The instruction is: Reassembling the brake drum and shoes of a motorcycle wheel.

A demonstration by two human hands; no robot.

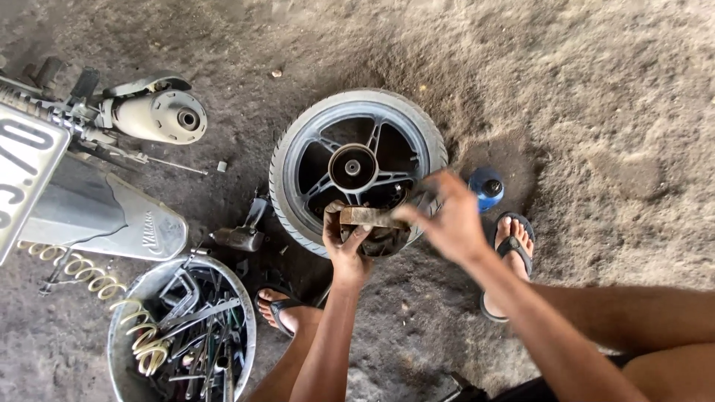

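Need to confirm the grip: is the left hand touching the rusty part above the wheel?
Touching. The head view shows the left hand with fingers wrapped around the rusty part, no gap visible.

Bare arms, no sleeves on view, both hands ungloved: left hand [346, 242], right hand [447, 219]. Bare legs too, and dark flip-flops [514, 249] strapped across both feet, toes showing.

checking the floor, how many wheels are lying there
1: a grey cast wheel with tyre flat on the dirt floor, just beyond the hands. Others may be out of frame.
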